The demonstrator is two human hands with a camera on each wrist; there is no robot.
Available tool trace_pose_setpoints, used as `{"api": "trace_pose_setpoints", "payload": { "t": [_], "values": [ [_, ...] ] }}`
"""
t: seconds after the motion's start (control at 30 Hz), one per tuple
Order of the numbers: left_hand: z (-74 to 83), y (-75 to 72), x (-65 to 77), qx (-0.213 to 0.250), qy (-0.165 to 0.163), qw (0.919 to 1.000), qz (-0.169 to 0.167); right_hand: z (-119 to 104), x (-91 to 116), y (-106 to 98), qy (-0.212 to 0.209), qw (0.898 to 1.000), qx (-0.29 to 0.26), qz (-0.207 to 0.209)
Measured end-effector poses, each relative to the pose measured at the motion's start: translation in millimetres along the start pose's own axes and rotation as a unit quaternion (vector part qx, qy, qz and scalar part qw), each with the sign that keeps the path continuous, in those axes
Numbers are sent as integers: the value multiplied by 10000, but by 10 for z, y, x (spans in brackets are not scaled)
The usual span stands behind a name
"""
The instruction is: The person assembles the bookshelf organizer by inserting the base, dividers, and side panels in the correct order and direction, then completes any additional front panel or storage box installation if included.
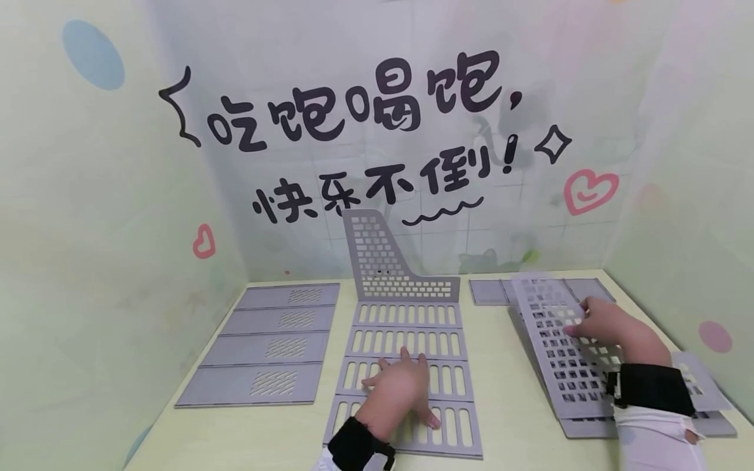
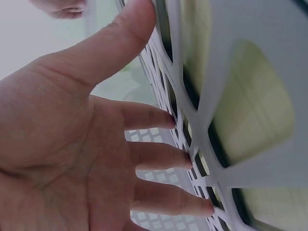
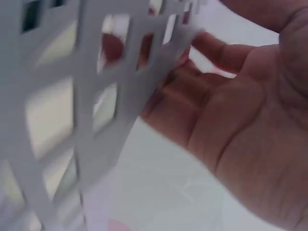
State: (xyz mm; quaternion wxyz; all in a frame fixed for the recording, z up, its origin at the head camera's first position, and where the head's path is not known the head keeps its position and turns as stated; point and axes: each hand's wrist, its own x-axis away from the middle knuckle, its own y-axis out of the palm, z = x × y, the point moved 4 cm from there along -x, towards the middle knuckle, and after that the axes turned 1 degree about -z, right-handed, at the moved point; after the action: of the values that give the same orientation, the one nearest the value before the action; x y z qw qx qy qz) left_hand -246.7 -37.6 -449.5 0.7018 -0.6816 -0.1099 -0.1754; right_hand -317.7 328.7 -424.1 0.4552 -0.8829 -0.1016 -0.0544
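My left hand [image 1: 400, 386] rests on a grey slotted panel [image 1: 471, 400] in the middle of the table, fingers spread and fingertips touching its bars. At that panel's far end stands an upright grey L-shaped perforated panel [image 1: 453, 288]. On the right, my right hand [image 1: 618, 327] pinches the edge of another L-shaped perforated panel [image 1: 580, 411], tilted up. Beneath it lies a similar grey panel [image 1: 589, 429], mostly covered. The right wrist view shows the held perforated panel [image 3: 84, 178] close up, with fingers behind its edge.
A folded-out grey panel [image 1: 235, 353] with slanted cuts lies flat on the left of the pale table [image 1: 224, 435]. A narrow grey panel [image 1: 487, 291] lies at the back right, partly behind the held one. Printed walls [image 1: 353, 39] enclose the table at back and sides.
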Motion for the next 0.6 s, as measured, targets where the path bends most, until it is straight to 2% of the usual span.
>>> {"api": "trace_pose_setpoints", "payload": {
  "t": [0.17,0.23,0.33,0.43,0.6],
  "values": [
    [-1,-10,4,-15,-6,10000,23,-186,76,-42,-741,9926,-962,77],
    [-1,-10,5,-26,-5,10000,20,-237,93,-64,-950,9907,-938,275],
    [1,-5,6,-39,-10,10000,-6,-291,113,-131,-1041,9891,-694,776],
    [3,-1,2,-53,-19,10000,-15,-361,134,-196,-1137,9821,-654,1349],
    [1,5,-13,-87,-4,10000,-12,-494,152,-216,-1271,9718,-548,1910]
  ]
}}
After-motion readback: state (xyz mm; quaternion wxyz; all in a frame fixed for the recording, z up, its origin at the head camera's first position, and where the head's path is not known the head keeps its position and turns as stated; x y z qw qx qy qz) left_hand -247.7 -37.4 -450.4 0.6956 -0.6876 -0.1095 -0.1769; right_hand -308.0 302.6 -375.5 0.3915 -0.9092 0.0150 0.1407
